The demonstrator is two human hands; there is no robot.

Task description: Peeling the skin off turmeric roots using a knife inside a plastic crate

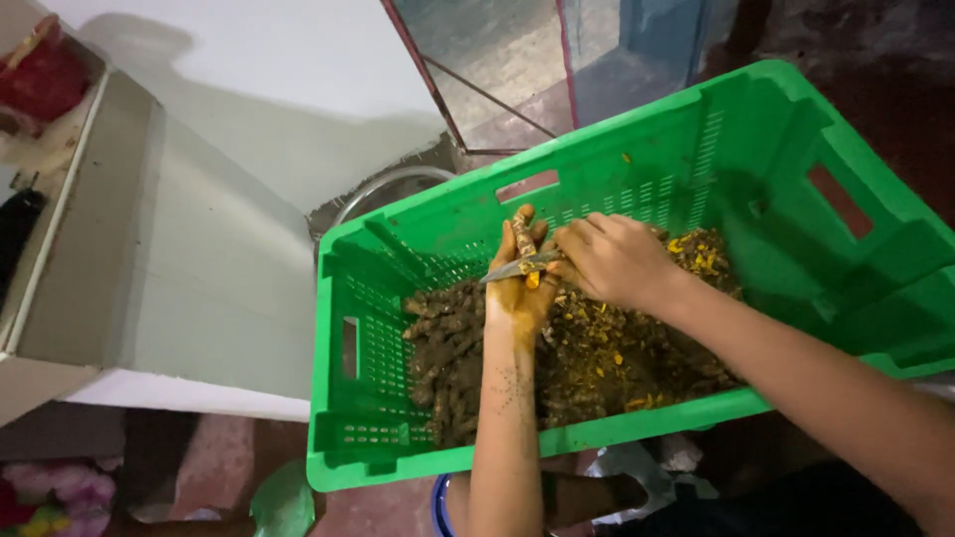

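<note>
Crate: a bright green plastic crate (637, 149) with slotted walls and hand-hole cut-outs, tilted toward the person, filling the middle and right of the view
Contents: a heap of brown, soil-covered turmeric roots (448, 348) lies against the crate's left and near wall; yellow-orange peelings and scraps (607, 353) are scattered over the heap's right side and toward the far right corner
Left hand: the left hand (517, 288), stained yellow on the palm, is raised above the heap with fingers curled shut around one thin root piece (522, 237), which stands roughly upright and pokes out above the fingertips
Right hand: the right hand (617, 261) is just beside the left, knuckles up, fingers closed on the handle of a small knife (522, 266); the handle itself is hidden inside the fist
Blade: the grey blade points left and lies across the held root, touching it just above the left palm
Forearms: both come in from the bottom edge, the left one speckled with dirt, crossing over the crate's near rim
Surroundings: a pale grey-white slab or counter (219, 259) sits left of the crate; the curved rim of a metal bowl (383, 189) shows behind the crate's far left corner; a red object (40, 75) rests at the upper left; floor and a blue surface are visible beyond the far wall
</note>
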